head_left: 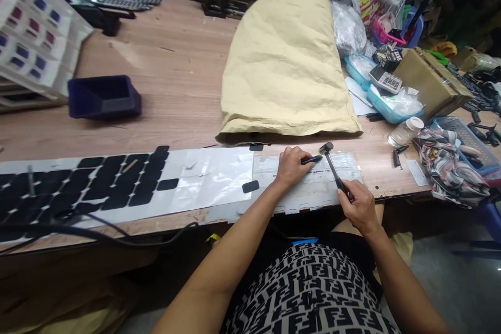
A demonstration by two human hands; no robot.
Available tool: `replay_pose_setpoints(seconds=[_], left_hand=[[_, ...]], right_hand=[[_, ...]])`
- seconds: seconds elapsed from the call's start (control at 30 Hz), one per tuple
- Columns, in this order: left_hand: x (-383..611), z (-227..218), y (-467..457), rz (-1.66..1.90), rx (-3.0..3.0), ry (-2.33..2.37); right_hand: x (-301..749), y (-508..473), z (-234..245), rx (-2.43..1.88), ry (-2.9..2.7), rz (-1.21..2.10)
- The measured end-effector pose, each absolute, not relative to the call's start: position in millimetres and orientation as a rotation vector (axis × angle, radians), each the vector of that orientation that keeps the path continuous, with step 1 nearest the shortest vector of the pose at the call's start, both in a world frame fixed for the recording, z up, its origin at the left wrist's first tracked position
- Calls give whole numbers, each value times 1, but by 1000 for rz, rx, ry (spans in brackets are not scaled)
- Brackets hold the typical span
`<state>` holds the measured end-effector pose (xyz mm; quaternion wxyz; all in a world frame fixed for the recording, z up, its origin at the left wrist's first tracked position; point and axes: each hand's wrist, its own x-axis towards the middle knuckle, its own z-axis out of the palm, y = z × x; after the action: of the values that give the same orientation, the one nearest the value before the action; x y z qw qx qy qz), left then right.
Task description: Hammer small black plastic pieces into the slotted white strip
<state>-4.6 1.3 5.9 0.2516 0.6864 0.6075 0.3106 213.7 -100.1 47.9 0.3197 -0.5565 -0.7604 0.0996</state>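
My left hand (290, 166) is closed on a slim black pen-like piece (312, 159) that points right, just above a whitish work mat (313, 188). In my right hand (359, 205) is a small hammer (335, 171), gripped by its black handle. The hammer's dark head is close to the right tip of the black piece; whether they touch I cannot tell. A bit of yellow shows by that tip. Left of the mat, a black rounded pad (250, 186) lies at the edge of a white sheet (211, 177).
Rows of black pads (117, 182) lie on the sheet's left part. A large tan paper sack (285, 62) stands behind my hands. A dark blue bin (105, 98) sits at left. At right are a lidded jar (406, 131), bunched cloth (450, 164), blue baskets (399, 109) and a calculator (385, 80).
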Motion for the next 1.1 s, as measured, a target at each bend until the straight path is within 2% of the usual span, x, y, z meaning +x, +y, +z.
replay_pose_setpoints(seconds=[0.53, 0.7, 0.9, 1.1], left_hand=[[-3, 5, 5, 826, 1781, 1668], [-6, 8, 6, 815, 1790, 1635], [-24, 25, -39, 718, 2002, 1193], [-27, 22, -102, 517, 2299, 902]], right_hand=[[205, -96, 49, -1517, -1968, 458], [245, -74, 40, -1701, -1710, 325], [280, -57, 25, -1815, -1251, 529], [273, -58, 23, -1813, -1286, 529]])
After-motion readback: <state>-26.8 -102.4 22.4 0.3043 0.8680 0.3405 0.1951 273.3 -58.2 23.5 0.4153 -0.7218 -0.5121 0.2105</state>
